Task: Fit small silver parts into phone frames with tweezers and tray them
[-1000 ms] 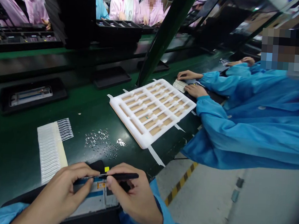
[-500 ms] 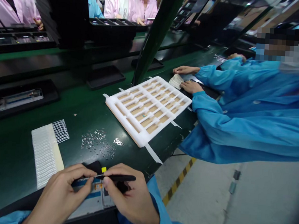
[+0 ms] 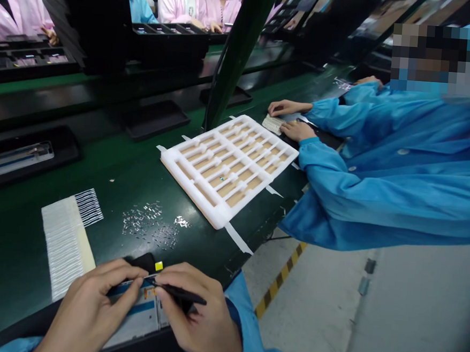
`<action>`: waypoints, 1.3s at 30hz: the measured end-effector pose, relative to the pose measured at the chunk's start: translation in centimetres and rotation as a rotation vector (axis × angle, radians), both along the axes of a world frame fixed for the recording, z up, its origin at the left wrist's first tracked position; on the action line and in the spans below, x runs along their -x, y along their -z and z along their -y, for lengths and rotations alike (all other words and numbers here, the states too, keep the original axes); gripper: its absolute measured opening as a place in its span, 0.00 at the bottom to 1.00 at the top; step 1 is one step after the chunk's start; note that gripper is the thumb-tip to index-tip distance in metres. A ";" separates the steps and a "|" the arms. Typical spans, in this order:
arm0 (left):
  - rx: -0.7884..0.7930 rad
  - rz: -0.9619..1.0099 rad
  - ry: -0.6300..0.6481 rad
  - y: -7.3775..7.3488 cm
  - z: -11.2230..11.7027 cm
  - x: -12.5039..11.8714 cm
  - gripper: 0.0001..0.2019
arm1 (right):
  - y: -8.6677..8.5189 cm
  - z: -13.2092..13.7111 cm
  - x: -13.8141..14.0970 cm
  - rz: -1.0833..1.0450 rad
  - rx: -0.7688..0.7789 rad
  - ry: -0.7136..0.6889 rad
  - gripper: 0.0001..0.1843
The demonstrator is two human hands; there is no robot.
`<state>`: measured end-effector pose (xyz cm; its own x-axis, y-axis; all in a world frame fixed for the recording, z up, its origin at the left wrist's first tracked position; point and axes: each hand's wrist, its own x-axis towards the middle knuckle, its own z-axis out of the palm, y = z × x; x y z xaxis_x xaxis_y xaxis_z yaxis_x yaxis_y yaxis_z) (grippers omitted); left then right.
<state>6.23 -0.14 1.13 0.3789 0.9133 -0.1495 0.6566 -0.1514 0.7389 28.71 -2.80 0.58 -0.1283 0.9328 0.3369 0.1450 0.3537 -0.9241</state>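
A phone frame (image 3: 138, 322), silver with blue strips and a small orange flex piece, lies in a dark tray (image 3: 11, 324) at the near edge of the bench. My left hand (image 3: 93, 297) grips its far edge between thumb and forefinger; any small part under the fingertips is hidden. In my right hand (image 3: 205, 313) is a pair of black tweezers (image 3: 184, 294), its tip angled down to the frame's edge beside my left fingertips. A yellow tab (image 3: 159, 266) shows just beyond the frame.
Small metal pieces (image 3: 147, 223) lie scattered on the green bench (image 3: 138, 180). Left of them is a sheet of thin strips (image 3: 63, 244). A white foam tray (image 3: 220, 215) is taped down farther off. A co-worker in blue (image 3: 379, 181) sits at the right; another phone frame (image 3: 16, 161) lies far left.
The handle end of the tweezers has dropped, so they slant more steeply. My left hand keeps its grip on the frame. The whole view has shifted slightly.
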 end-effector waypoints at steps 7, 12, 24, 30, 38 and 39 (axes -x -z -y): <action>-0.130 -0.063 0.161 -1.5 -0.8 0.6 0.15 | 0.5 0.1 -0.2 0.067 -0.065 -0.057 0.14; -0.328 -0.129 0.253 -2.0 -0.7 1.8 0.21 | 0.9 0.3 0.1 0.031 -0.045 -0.031 0.13; -0.664 -0.521 0.153 -1.9 -3.4 4.3 0.23 | 0.0 0.6 0.5 0.022 0.034 0.046 0.08; -0.737 -0.698 0.001 0.8 -7.3 8.5 0.25 | -0.4 -0.3 -0.7 -0.057 0.007 0.193 0.07; -0.757 -0.844 0.071 1.4 -6.5 8.0 0.23 | 0.0 -0.9 -1.4 -0.055 0.013 0.237 0.06; -0.760 -0.850 0.070 1.5 -6.5 8.0 0.23 | 0.0 -1.0 -1.5 -0.056 0.009 0.244 0.06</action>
<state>-1.76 6.40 -0.38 0.4733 0.8578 0.2005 0.8727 -0.4258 -0.2389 30.23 -1.83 0.53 0.1197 0.9368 0.3288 0.1741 0.3063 -0.9359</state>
